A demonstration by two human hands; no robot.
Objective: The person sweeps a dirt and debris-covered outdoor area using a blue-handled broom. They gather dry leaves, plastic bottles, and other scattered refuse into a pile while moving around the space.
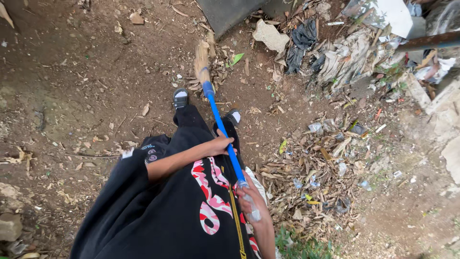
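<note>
Left hand: my left hand (221,145) is wrapped tight round the middle of the blue broom handle (221,125).
Right hand: my right hand (249,197) is clenched on the handle's upper end (the grip there looks pale and clear).
Broom: it slants away from me, its straw head (201,61) down on the dirt ahead of my black sandals (180,98).
Around: a heap of dry leaves (306,168) with scraps of plastic lies just to my right; a rubbish pile (345,52) of cloth, paper and broken stone sits beyond it.
Ground: bare brown soil (81,81), crumbly, strewn with twigs.
</note>
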